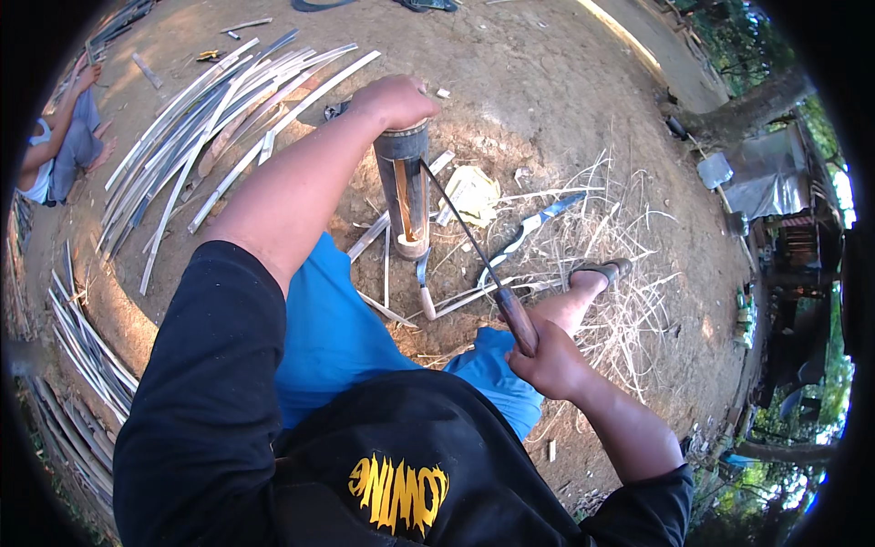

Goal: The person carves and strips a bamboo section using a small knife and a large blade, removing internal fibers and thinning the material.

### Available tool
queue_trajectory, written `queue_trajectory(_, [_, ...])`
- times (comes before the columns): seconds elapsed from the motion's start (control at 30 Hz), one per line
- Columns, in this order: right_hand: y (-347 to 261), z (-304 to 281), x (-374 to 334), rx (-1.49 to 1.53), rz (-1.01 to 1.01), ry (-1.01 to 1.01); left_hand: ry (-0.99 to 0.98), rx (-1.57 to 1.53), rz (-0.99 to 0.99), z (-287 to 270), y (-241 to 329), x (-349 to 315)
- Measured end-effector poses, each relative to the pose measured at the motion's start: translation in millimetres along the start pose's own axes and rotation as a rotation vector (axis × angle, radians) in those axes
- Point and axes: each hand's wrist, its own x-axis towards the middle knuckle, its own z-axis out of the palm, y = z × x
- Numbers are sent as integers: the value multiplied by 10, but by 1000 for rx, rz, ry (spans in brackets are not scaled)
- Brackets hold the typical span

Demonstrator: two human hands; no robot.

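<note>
My left hand (pixel 396 102) is closed over the top end of a thick bamboo tube (pixel 394 196); its fingertips are mostly hidden. The tube stands roughly upright on the ground in front of me, with a long opening along its side showing a tan inside. In my right hand (pixel 552 363), a long thin-bladed knife (pixel 518 321) is held by its dark wooden handle. Its blade slants up and left, and the tip meets the tube's right edge near the top. Beside the tube's foot lies a small knife (pixel 427 299) with a pale wooden handle.
Long split bamboo strips (pixel 228 118) fan out at the left. Thin shavings (pixel 629 292) are scattered at the right around my sandalled foot (pixel 602 273). A blue-and-white curved object (pixel 538 228) and a crumpled yellowish wrapper (pixel 474 195) lie nearby. Another person (pixel 68 146) sits far left.
</note>
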Motion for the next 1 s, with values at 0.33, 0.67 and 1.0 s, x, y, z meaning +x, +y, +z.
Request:
queue_trajectory(0.33, [-86,61,70,-98,-71,78,-13,8,-48,65,-30,181])
queue_trajectory(0.67, [-177,-22,252,-294,-56,108,-90,86,41,96,-320,622])
queue_trajectory(1.0, [-104,-163,344,-245,-46,99,-2,34,70,225,-211,856])
